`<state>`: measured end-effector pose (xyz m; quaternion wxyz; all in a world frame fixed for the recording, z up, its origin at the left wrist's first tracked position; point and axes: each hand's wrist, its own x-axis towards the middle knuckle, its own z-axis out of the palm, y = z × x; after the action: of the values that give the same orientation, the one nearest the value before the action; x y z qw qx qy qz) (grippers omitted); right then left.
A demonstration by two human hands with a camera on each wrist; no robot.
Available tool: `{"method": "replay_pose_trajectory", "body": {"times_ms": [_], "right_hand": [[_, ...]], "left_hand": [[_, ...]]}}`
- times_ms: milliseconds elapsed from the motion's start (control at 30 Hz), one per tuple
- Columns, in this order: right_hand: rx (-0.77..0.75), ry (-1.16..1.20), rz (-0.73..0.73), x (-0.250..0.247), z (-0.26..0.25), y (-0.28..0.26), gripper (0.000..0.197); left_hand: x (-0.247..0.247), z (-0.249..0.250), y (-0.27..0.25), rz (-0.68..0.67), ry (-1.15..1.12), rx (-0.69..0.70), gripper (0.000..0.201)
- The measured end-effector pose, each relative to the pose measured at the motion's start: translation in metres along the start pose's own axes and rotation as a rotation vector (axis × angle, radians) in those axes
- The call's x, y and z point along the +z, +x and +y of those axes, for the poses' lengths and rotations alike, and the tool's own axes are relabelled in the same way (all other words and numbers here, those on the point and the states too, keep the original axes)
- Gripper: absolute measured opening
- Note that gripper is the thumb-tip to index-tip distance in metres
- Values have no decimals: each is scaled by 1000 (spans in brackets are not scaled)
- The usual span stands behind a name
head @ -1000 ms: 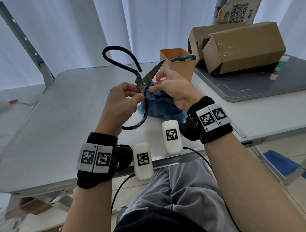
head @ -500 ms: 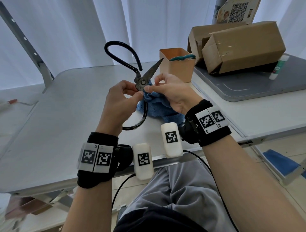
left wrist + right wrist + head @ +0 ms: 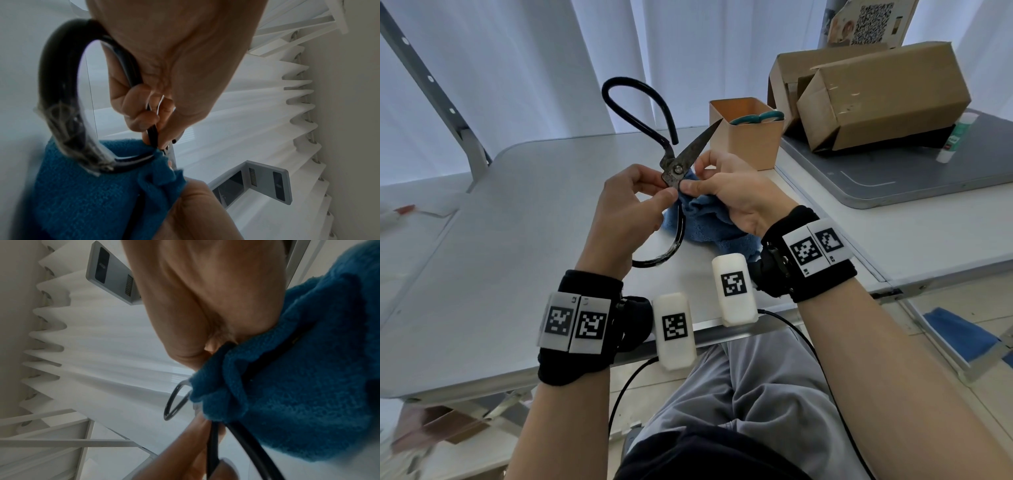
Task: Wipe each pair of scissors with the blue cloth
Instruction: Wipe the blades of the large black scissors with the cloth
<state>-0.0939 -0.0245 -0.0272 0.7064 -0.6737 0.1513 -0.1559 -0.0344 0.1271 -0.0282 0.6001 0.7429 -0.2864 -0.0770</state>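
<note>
Scissors come in two pairs. The big black scissors (image 3: 674,171) are held up over the grey folding table (image 3: 482,240) at the centre of the head view; the teal-handled scissors (image 3: 756,118) stand in the orange square holder (image 3: 748,144) at upper centre right, only their handles showing.

Going by size: one grey folding table fills the left and centre of the frame, and a second, darker table top (image 3: 893,178) lies at upper right. On that one lie two brown cardboard boxes (image 3: 887,99) on their sides, touching each other, with one white glue stick (image 3: 955,137) just beside them at the right edge.

One blue cloth (image 3: 709,226) hangs bunched below the right hand (image 3: 736,195), at the frame's centre. That hand pinches the cloth against the black scissors at the pivot, thumb in front and fingers curled behind. The right wrist view shows the cloth (image 3: 287,378) wrapped round one dark handle.

The left hand (image 3: 626,219) grips the black scissors just below the pivot, thumb and curled fingers closed narrowly on the handle shank; the left wrist view shows this grip (image 3: 148,113). One handle loop rises to the upper centre, the other curves down towards the table, and one dull blade points up right towards the holder; the other blade is hidden.

Two black wristbands carry tag markers.
</note>
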Motion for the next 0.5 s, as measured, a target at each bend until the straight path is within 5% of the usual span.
{"method": "replay_pose_trajectory", "body": {"times_ms": [500], "right_hand": [[34, 7, 9, -3, 3, 2, 28]], "left_hand": [[-1, -5, -2, -8, -3, -6, 7]]}}
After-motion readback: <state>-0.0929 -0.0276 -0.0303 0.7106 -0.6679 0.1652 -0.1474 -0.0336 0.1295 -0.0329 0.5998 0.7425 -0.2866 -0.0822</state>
